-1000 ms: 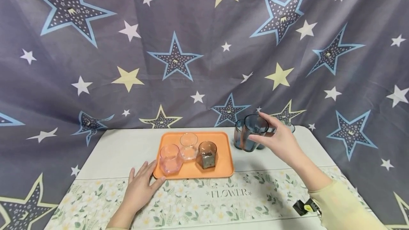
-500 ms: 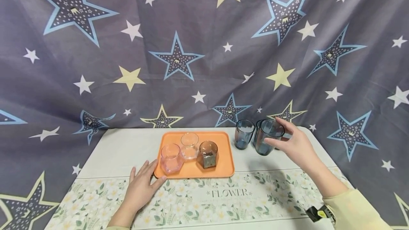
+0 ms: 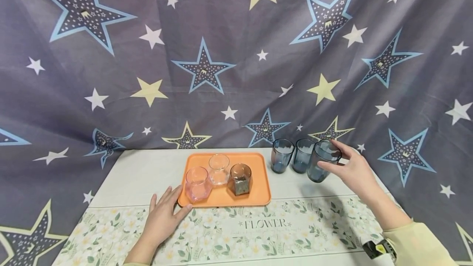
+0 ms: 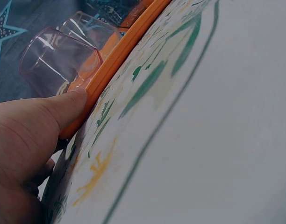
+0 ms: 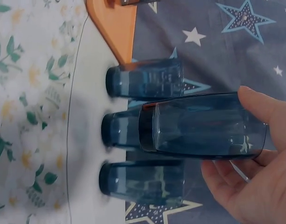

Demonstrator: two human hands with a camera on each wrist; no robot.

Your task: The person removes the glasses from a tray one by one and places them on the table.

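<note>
My right hand [image 3: 356, 177] holds a clear blue drinking glass [image 3: 318, 168] near its rim, thumb on one side and fingers on the other. The glass is raised off the table, slightly tilted. Behind it stand a left blue glass [image 3: 281, 158] and a middle blue glass [image 3: 302, 158]; the right wrist view also shows a third standing blue glass [image 5: 143, 181], mostly hidden in the head view. My left hand [image 3: 162, 218] rests at the near left corner of an orange tray [image 3: 258, 200], fingers extended, thumb [image 4: 70, 102] touching the rim.
On the tray stand a pink glass [image 3: 197, 186], a clear glass [image 3: 219, 171] and a brown glass [image 3: 241, 182]. A floral runner [image 3: 207, 233] crosses the front of the white table [image 3: 144, 171]. A star-patterned curtain [image 3: 236, 52] hangs directly behind the table.
My right hand has moved right with the held glass, from in front of the left standing glasses to the right of the middle one. The left hand and tray stay in place.
</note>
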